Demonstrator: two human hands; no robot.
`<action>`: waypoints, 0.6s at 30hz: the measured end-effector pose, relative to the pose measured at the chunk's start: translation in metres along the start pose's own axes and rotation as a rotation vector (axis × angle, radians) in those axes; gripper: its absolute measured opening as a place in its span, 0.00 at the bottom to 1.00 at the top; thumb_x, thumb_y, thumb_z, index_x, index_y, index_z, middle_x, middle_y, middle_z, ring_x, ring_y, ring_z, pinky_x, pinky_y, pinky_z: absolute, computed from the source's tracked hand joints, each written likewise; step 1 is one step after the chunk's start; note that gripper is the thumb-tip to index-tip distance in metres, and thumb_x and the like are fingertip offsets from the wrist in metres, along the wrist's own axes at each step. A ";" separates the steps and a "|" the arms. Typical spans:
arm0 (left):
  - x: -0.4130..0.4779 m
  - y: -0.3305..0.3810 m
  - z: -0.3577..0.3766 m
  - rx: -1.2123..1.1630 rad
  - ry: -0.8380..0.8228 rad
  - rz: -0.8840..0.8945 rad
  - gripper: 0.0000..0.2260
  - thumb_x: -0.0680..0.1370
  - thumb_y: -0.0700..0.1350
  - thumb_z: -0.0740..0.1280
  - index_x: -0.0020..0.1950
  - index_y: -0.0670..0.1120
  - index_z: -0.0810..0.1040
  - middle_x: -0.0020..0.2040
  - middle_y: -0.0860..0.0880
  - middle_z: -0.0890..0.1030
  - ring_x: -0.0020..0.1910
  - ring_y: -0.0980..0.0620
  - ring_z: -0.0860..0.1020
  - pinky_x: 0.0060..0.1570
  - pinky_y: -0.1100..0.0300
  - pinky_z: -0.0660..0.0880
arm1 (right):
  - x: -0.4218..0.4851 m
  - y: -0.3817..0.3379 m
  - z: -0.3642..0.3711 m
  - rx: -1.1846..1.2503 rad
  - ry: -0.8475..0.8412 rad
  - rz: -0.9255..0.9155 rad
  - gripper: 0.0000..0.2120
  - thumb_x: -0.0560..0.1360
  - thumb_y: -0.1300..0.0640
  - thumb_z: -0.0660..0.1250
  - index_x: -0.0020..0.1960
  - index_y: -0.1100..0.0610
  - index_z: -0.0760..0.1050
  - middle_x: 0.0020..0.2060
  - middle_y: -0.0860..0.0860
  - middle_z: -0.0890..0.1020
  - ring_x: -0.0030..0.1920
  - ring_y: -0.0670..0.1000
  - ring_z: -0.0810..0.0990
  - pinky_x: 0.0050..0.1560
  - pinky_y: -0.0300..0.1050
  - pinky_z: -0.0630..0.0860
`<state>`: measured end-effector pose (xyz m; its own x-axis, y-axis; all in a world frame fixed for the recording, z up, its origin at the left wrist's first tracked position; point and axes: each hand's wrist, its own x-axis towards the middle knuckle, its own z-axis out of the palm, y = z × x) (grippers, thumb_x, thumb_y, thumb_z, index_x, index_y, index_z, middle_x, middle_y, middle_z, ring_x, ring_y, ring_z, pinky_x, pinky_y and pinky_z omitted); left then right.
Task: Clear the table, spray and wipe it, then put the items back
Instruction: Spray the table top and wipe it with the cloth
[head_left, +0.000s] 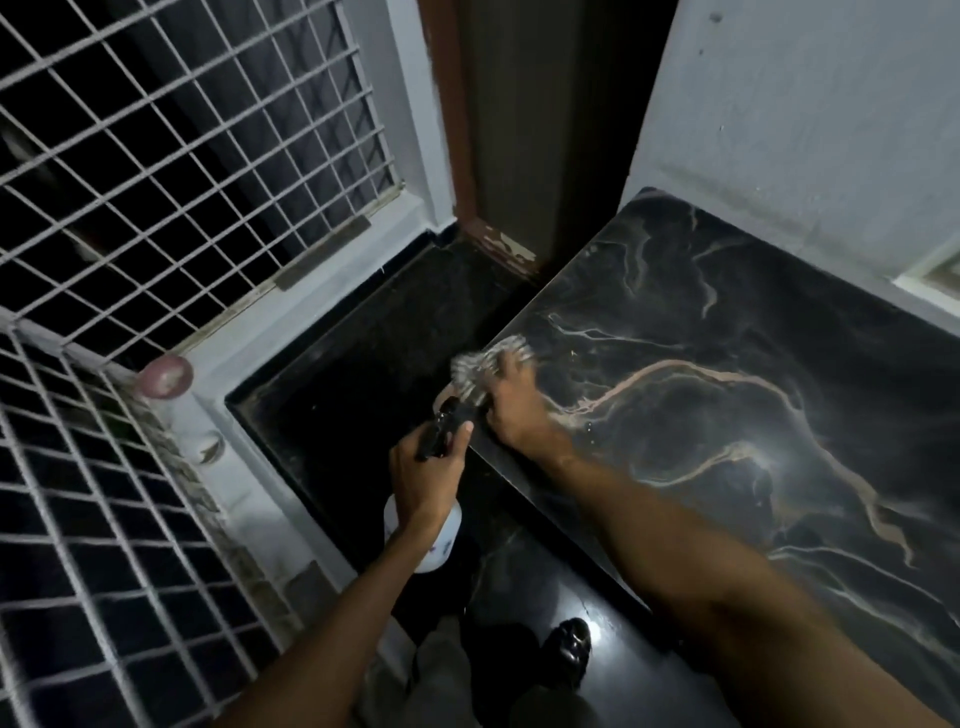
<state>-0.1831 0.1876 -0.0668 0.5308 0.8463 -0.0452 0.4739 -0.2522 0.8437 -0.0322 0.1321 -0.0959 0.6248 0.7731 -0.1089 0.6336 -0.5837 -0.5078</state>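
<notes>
and we're in the wiping stretch: the dark marbled counter (727, 395) runs from the centre out toward four o'clock and its top is bare, so the clearing looks done. right hand (514, 410) is pressed flat on the counter's near-left corner, fingers (511, 364) spread over a pale cloth (480, 371) that is blurred, so i'd say mid-swipe. the cloth sits at the ten o'clock end of the slab, right against its edge. left hand (428, 478) hangs just off that edge at about seven o'clock from the cloth, fingers curled tight around the black trigger head of the spray bottle (431, 540), its white body dropping below the wrist, nozzle aimed up toward the cloth. hands are near each other but apart. faint sheen and specks on the stone near the cloth suggest spray has landed there, though i can't be sure in this dim light. judging from this, most of the slab toward three and five o'clock has yet to be wiped, and the items are nowhere in view, so putting them back is all ahead.
</notes>
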 end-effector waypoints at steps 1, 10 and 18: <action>-0.003 0.000 -0.001 0.001 0.002 0.010 0.09 0.75 0.51 0.75 0.39 0.49 0.84 0.33 0.58 0.82 0.37 0.61 0.81 0.41 0.63 0.77 | -0.013 -0.009 0.007 -0.026 -0.062 -0.105 0.25 0.78 0.58 0.62 0.74 0.48 0.70 0.73 0.58 0.63 0.69 0.63 0.63 0.70 0.58 0.69; -0.035 0.012 0.012 0.046 -0.099 0.048 0.15 0.75 0.50 0.75 0.30 0.54 0.75 0.28 0.58 0.80 0.34 0.62 0.79 0.36 0.72 0.69 | -0.107 0.068 -0.019 0.108 0.311 0.511 0.31 0.70 0.62 0.67 0.73 0.50 0.72 0.75 0.58 0.61 0.68 0.65 0.64 0.71 0.58 0.70; -0.060 0.013 0.032 0.084 -0.309 0.083 0.12 0.75 0.49 0.75 0.33 0.49 0.78 0.30 0.54 0.81 0.34 0.54 0.81 0.40 0.58 0.76 | -0.195 0.087 -0.014 0.099 0.273 0.523 0.32 0.69 0.67 0.65 0.72 0.49 0.74 0.76 0.58 0.64 0.68 0.63 0.66 0.69 0.55 0.73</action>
<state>-0.1860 0.1181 -0.0700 0.7523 0.6418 -0.1489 0.4691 -0.3632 0.8050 -0.0920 -0.0729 -0.1066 0.9454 0.2897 -0.1493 0.1726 -0.8337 -0.5245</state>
